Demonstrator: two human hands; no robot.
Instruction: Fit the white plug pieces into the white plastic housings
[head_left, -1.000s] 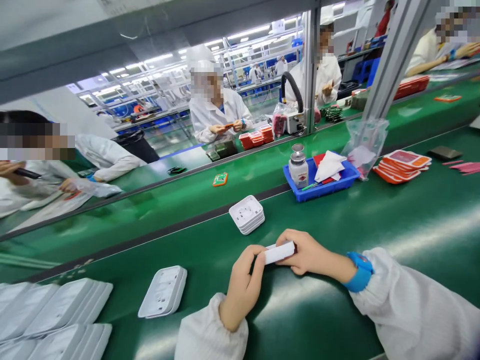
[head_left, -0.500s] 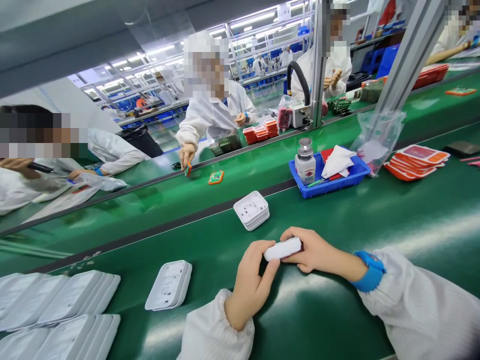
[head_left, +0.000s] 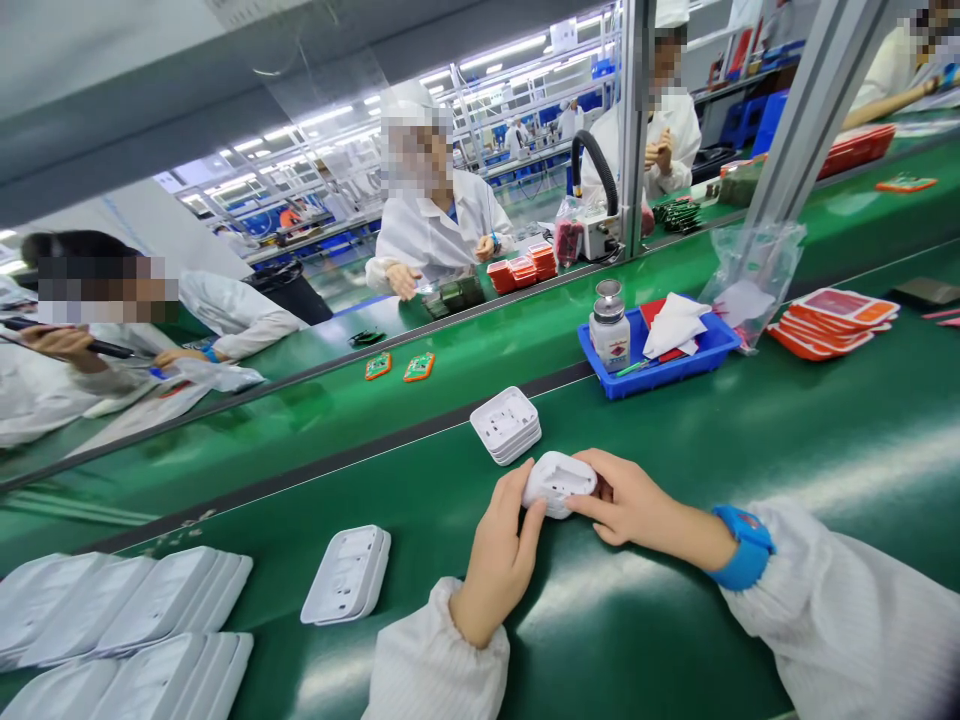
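White casing held (left hand, right hand).

On my feed I'm seeing a casing sitting between the fingers, a stack lying just beyond. Left of the fingers, more casings are resting; beyond, rightward, a bottle is standing in a tray.

Left sleeve: white, loose cloth, gathered at its end into soft puckers. Right sleeve: matching white, long, creased, with fine ribbed lines in the weave. Wristband: one, bright blue, broad, worn against the right sleeve's end; thicker raised block on top. Left grip and right grip: bare hands.
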